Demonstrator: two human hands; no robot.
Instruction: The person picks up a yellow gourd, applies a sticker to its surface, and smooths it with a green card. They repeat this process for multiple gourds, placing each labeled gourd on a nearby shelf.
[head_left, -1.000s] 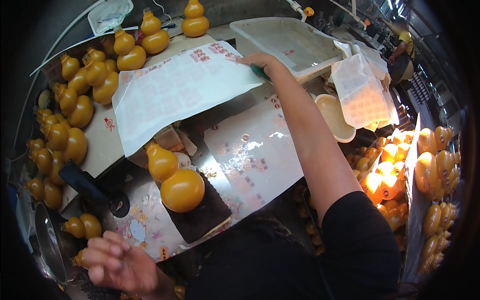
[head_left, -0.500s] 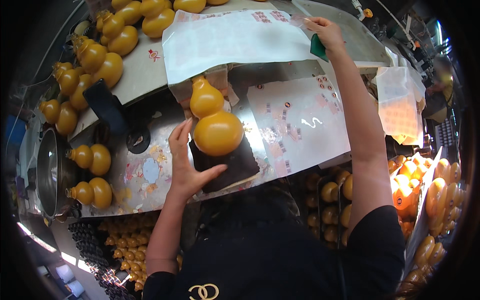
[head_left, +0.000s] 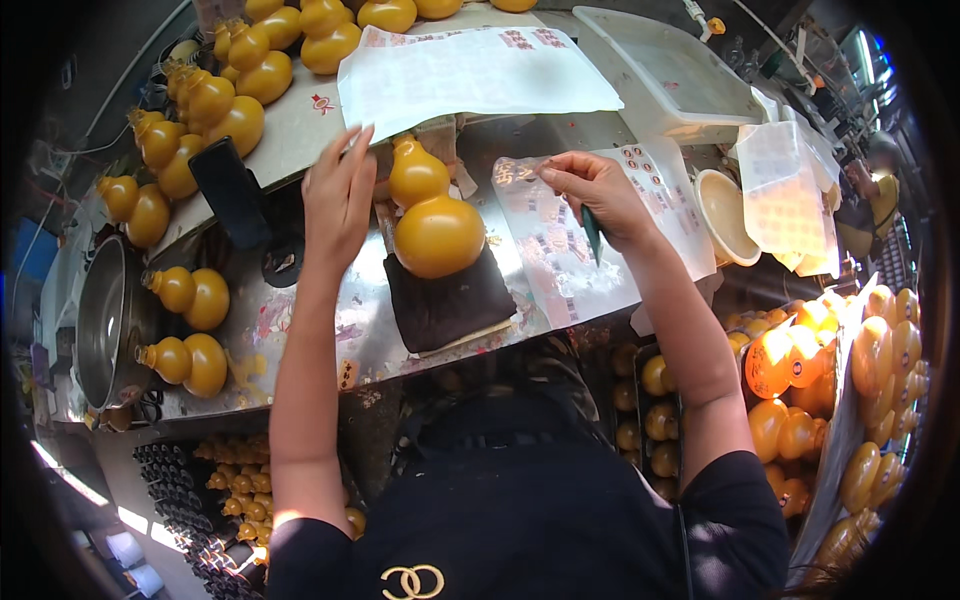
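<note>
Gourd (head_left: pixel 432 220) lies mid-bench on a dark pad (head_left: pixel 448 298). Left hand (head_left: pixel 338 195) hovers open beside it, fingers spread, empty. Right hand (head_left: pixel 592 190), over the sticker sheet (head_left: pixel 560 250), pinches a green tool (head_left: pixel 592 232), mostly hidden.

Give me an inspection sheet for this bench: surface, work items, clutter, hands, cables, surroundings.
Surface: metal bench, reflective, decorated sheets lying on it.
Work items: yellow gourd lying on a dark pad; sticker sheet beside it.
Clutter: large white sheet, clear tray, cream bowl, black block.
Hands: left hand open, beside the gourd; right hand on the sticker sheet, holding a green tool.
Cables: thin wire at far left.
Surroundings: gourd rows behind, metal pot left, gourd crates right.
</note>
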